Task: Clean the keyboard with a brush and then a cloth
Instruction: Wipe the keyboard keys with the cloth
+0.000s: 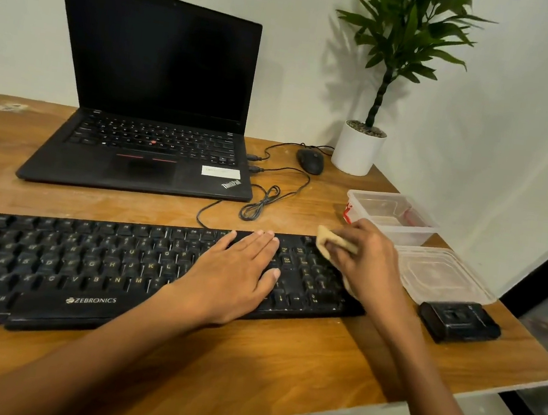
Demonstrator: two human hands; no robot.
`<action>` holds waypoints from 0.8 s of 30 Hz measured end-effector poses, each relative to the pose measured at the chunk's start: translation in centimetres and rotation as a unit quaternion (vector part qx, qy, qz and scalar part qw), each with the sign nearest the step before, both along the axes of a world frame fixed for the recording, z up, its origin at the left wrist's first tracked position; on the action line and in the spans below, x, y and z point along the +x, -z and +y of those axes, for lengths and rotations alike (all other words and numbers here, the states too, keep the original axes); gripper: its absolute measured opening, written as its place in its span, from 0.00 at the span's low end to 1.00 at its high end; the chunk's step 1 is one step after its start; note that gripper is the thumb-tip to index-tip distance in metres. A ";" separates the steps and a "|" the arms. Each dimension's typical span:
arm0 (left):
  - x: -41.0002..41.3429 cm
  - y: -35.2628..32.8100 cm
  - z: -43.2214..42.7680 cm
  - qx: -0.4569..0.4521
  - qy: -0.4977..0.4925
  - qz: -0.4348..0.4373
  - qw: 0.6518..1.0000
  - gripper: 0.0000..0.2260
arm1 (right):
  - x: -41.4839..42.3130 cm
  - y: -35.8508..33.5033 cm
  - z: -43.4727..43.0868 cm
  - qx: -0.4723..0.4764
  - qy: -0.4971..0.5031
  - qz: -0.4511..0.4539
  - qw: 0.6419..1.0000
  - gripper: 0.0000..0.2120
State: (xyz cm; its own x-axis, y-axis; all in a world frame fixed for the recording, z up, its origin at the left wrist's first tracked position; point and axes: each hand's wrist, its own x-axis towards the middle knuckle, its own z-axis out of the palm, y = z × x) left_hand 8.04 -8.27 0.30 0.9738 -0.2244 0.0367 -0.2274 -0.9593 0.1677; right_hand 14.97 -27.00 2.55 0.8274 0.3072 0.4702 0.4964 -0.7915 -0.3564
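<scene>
The cloth (330,241) looks soft and limp, best bunched as now: the right hand (370,265) curls round it at the far right corner of the keyboard (86,263). The keyboard seems light and apt to slide; the left hand (240,272) lies flat on it, fingers together. Worn wooden desk (281,363), white corner walls (480,146).

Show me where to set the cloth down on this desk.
Bare wood: the strip between laptop and keyboard, the corner left of the laptop, and the near edge beside the black box. Crowded: the right side, with cables, tub and lid.
</scene>
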 end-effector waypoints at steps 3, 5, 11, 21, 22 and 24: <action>0.0 0.1 0.0 0.002 -0.004 -0.006 1.000 0.25 | -1.5 0.3 2.5 -0.037 -0.098 0.016 0.994 0.14; 0.0 0.1 0.0 0.007 -0.005 -0.009 1.000 0.25 | -0.9 0.6 2.7 -0.053 -0.101 0.017 0.993 0.14; -0.1 0.0 -0.1 0.008 -0.010 -0.006 1.000 0.25 | 4.4 -0.7 0.6 -0.059 0.014 0.014 0.998 0.10; -0.2 -0.1 -0.3 0.017 -0.026 0.008 0.999 0.26 | 4.1 -1.3 3.9 -0.210 -0.028 0.001 0.977 0.10; -0.2 -0.2 -0.3 0.015 -0.024 0.009 1.000 0.26 | 4.3 -1.5 3.4 -0.223 0.008 0.000 0.975 0.10; -0.2 -0.1 -0.3 0.008 -0.023 0.006 1.000 0.26 | 4.4 -2.1 2.7 -0.247 0.052 -0.003 0.968 0.08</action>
